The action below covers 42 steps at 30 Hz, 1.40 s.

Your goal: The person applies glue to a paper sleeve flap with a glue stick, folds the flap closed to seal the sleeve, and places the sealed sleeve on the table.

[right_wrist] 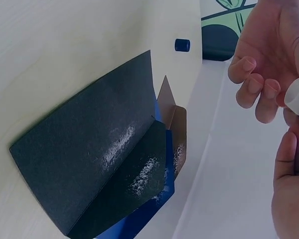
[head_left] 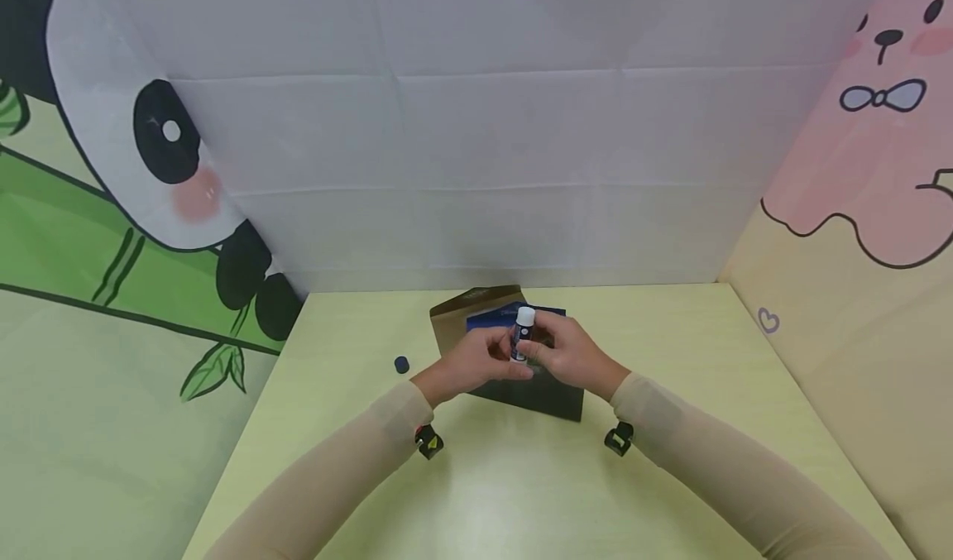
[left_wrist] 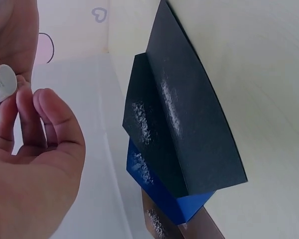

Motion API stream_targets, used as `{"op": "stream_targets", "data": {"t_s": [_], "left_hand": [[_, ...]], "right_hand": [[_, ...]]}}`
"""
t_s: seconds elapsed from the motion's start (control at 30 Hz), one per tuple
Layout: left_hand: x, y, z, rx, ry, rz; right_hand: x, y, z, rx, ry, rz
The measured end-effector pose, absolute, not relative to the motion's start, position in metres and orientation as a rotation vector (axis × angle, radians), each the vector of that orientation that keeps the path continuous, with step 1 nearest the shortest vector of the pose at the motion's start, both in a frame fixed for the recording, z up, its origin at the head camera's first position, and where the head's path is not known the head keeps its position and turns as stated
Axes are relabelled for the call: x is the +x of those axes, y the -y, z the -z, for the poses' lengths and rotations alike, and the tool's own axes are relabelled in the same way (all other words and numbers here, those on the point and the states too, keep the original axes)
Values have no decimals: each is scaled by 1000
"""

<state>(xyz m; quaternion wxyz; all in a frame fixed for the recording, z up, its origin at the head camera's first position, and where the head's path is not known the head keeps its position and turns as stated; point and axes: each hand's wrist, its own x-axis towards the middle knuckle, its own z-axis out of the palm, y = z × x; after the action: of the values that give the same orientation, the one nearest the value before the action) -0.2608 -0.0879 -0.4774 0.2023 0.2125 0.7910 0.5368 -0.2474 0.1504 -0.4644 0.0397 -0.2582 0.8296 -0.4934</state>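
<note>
Fingers [left_wrist: 60,119] of the left hand [head_left: 472,364] grasp one side of a glue stick [head_left: 522,337], while those of the right hand [head_left: 572,355] pinch the other, the right thumb lying across its label. Two hands on so small a tube likely give a steady hold and allow it to be turned. The stick stands nearly upright between them, white end up, raised over the envelopes; whether that end is bare glue or the base knob is hard to tell.

Beneath the hands, a black envelope [head_left: 539,396] lies on top, a blue envelope [head_left: 487,318] partly under it and a brown envelope [head_left: 450,328] at the back. They overlap in steps with flaps unfolded toward the far wall, an arrangement that seems to keep every flap exposed. White smears [left_wrist: 170,107] run along both sides of the black envelope's crease, and more mark the blue and brown flaps.

Farther left on the surface [head_left: 655,328], a dark cap [head_left: 402,365] sits apart from the envelopes, presumably to stay out of the way.
</note>
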Motion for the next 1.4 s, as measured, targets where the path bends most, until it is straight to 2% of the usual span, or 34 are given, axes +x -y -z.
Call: {"op": "stream_targets", "data": {"t_s": [0.73, 1.4], "left_hand": [[-264, 102, 474, 734, -2001, -1405], [-266, 90, 482, 670, -2148, -1462]], "right_hand": [[-248, -154, 456, -766, -2451, 1588], [-250, -158, 461, -776, -2480, 1578]]}}
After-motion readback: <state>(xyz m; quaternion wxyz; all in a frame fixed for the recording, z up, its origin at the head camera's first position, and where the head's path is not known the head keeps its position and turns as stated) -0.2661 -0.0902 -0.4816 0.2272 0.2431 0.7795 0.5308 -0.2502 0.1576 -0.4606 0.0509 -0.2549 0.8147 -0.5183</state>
